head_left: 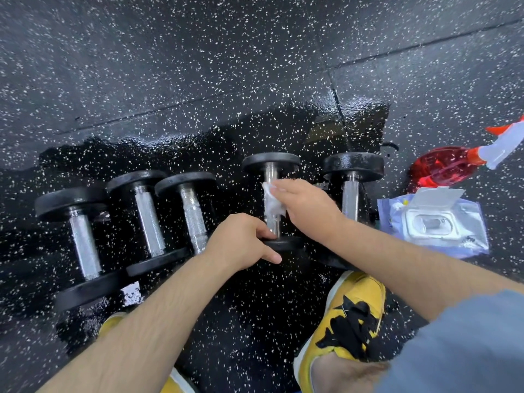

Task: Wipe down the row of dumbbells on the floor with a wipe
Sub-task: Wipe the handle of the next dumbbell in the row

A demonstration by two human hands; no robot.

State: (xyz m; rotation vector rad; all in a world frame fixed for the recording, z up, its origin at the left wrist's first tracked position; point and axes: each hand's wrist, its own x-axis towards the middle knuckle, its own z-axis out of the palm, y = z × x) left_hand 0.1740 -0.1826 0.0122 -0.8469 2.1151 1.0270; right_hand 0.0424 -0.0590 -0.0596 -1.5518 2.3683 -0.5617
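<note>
Underfoot, a black rubber floor (198, 66) flecked with white, glossy and wet around a row of five dumbbells (147, 219): round black plates, knurled steel handles, laid side by side. At the near edge, a yellow shoe (354, 316) with black laces. Just right of the row, flat on the floor, a soft blue pack of wipes (431, 222), white plastic lid flipped open over an oval slot. Beyond it, on its side, a clear spray bottle (445, 165) of red liquid. On the fourth dumbbell (271, 163) from the left, the left hand (241, 241), fingers curled over the near plate's rim. Midway up the steel handle, the right hand (306, 208), closed round a crumpled white wipe (272, 205) pressed against the metal.
</note>
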